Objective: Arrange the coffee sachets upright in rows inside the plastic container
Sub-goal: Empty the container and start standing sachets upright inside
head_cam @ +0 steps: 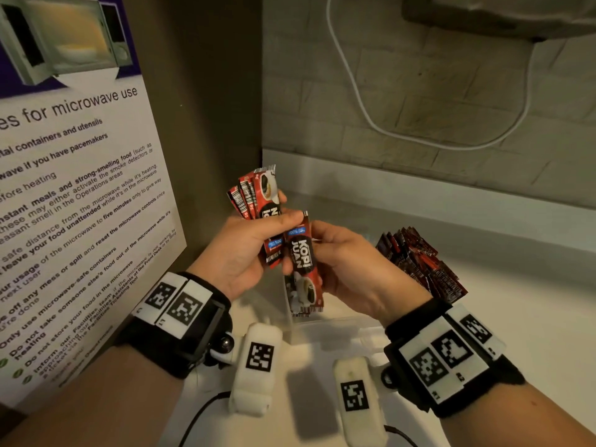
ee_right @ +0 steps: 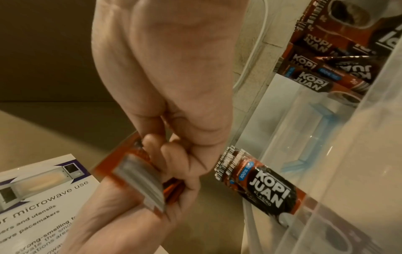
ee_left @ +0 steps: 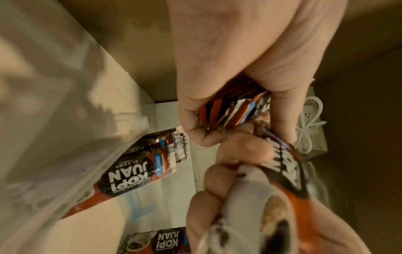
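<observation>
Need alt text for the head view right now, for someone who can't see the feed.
Two hands meet over a clear plastic container: the left hand grips a fan of red coffee sachets, and the right hand holds one sachet upright beside them. A loose pile of sachets lies on the counter to the right.

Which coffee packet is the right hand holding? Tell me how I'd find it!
Start at the big microwave poster on the left, then look right to the two hands in the middle. The left hand grips a fan of sachets pointing up. Just right of it, the right hand pinches one sachet alone, hanging down and showing KOPI JUAN.
</observation>
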Motion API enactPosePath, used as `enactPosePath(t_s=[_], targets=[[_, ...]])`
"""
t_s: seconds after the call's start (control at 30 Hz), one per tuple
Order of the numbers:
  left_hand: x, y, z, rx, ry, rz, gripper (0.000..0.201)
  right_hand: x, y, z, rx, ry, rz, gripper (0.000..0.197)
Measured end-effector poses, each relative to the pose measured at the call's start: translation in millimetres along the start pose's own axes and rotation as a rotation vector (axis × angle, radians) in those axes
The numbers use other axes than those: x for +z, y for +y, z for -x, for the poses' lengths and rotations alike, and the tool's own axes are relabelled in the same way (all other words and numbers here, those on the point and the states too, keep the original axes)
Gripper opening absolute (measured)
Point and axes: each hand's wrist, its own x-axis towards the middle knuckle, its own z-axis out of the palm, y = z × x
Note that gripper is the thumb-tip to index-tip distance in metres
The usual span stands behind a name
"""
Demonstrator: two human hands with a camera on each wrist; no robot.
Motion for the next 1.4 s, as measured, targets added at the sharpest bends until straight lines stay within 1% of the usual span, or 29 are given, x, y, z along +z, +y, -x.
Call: enactPosePath(t_s=[0.07, 0.13, 0.2, 0.27, 0.33, 0.4, 0.47, 0.57, 0.67, 0.73, 0.77, 0.87, 1.0, 1.1, 1.17, 1.23, 1.3, 1.4], targets=[[-1.5, -0.4, -3.6, 0.042, 0.085, -0.025, 0.031, -3.5, -2.2, 0.5, -0.025, 0.046, 0.019, 0.020], [-2.9, -1.1, -6.8, 0.082, 0.145, -0.045, 0.029, -6.7, -5.2, 1.9, -0.090, 0.121, 0.086, 0.017], [-2.2, -3.2, -8.4, 0.101, 0.179, -0.061, 0.027, -8.9, -4.3, 1.4, -0.174, 0.201, 0.244, 0.011], [-2.0, -6.4, -10.1, 0.090, 0.220, -0.069, 0.024, -13.5, 0.8, -2.1, -0.200, 0.270, 0.399, 0.008], [-4.2, -7.8, -11.7, 0.051, 0.272, -0.067, 0.019, -22.0, 6.2, -4.9, -0.167, 0.317, 0.469, 0.008], [-9.6, -7.1, -13.3, -0.024, 0.345, -0.037, 0.018, -31.5, 10.9, -5.4, -0.101, 0.325, 0.478, 0.010], [-17.2, -5.1, -14.6, -0.119, 0.418, 0.030, 0.023, -36.7, 16.4, -4.7, -0.031, 0.304, 0.498, 0.014], [-28.4, -2.6, -15.1, -0.244, 0.479, 0.161, 0.030, -35.8, 26.8, -7.7, 0.060, 0.278, 0.564, 0.017], [-36.4, -2.0, -15.9, -0.279, 0.514, 0.228, 0.034, -33.1, 37.9, -15.2, 0.116, 0.267, 0.592, 0.016], [-38.2, -1.5, -14.7, -0.287, 0.510, 0.218, 0.034, -31.7, 43.6, -19.9, 0.128, 0.274, 0.611, 0.014], [-38.6, -1.4, -13.5, -0.294, 0.503, 0.213, 0.030, -31.2, 46.2, -21.9, 0.128, 0.285, 0.619, 0.015], [-36.0, -1.9, -9.8, -0.279, 0.466, 0.220, 0.009, -30.9, 51.5, -25.8, 0.133, 0.320, 0.644, 0.017], [-33.2, -4.9, -7.6, -0.230, 0.426, 0.235, 0.020, -33.5, 52.3, -23.4, 0.117, 0.357, 0.734, 0.018], [-31.9, -3.6, -5.6, -0.194, 0.374, 0.202, 0.020, -38.3, 42.8, -16.6, 0.063, 0.422, 0.752, 0.021], [-30.5, -1.1, -4.1, -0.160, 0.321, 0.147, 0.017, -40.4, 31.5, -12.0, -0.015, 0.494, 0.675, 0.023], [-27.0, 0.2, -2.5, -0.129, 0.272, 0.086, 0.014, -38.1, 17.3, -6.8, -0.115, 0.536, 0.515, 0.023], [-21.4, -0.4, -0.6, -0.119, 0.224, 0.034, 0.015, -31.6, 2.8, -1.4, -0.182, 0.511, 0.377, 0.024], [-12.9, -4.6, 1.8, -0.126, 0.139, -0.049, 0.028, -19.7, -10.1, 0.9, -0.231, 0.422, 0.249, 0.023]])
